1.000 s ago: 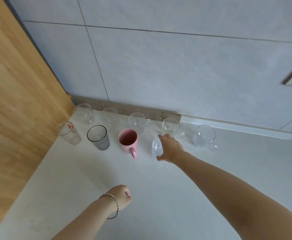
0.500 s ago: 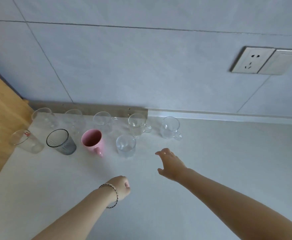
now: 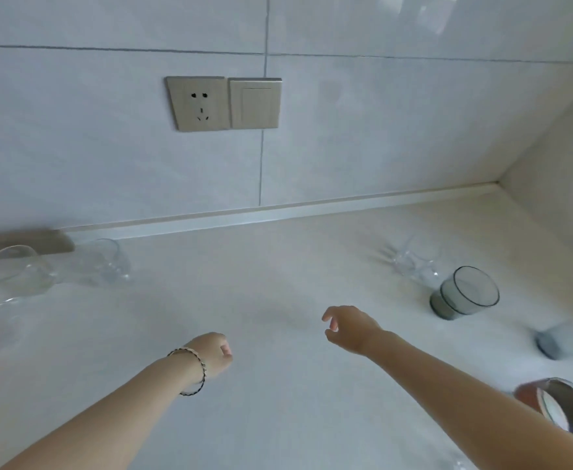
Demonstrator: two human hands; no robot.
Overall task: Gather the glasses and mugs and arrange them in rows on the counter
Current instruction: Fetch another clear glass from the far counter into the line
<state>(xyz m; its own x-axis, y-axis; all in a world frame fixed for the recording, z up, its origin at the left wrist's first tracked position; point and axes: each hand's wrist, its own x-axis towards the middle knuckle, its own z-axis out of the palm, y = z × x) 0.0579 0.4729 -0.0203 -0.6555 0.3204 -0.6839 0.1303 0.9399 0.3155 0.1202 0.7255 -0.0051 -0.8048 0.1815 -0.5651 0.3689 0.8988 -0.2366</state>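
Both my hands were empty above the pale surface [image 3: 278, 401]. My right hand [image 3: 349, 329] hung in mid-reach with its fingers [image 3: 329, 317] loosely spread and slightly curled, gripping nothing, the forearm stretched out from the lower right. My left hand [image 3: 212, 354], a cord bracelet [image 3: 190, 371] at the wrist, was curled into a loose fist and held nothing, hovering nearer to me.

The pieces to gather stood on my right: a smoky grey glass [image 3: 464, 293] well beyond my right hand, a clear glass [image 3: 410, 262] just behind it, blurred, a bluish glass [image 3: 570, 337] near the right edge, and a reddish glass [image 3: 549, 401] partly behind my forearm. Far to the left, by the wall, stood two clear glass mugs [image 3: 17, 273], also blurred, where I judged the rows to be.

To do the reach well, I thought the right hand should swing toward the grey glass, the nearest free one, with fingers wide enough to wrap its wall below the rim. The arm should pass above the reddish glass so the forearm did not knock it. A firm grip mattered, since smooth glass could slip.
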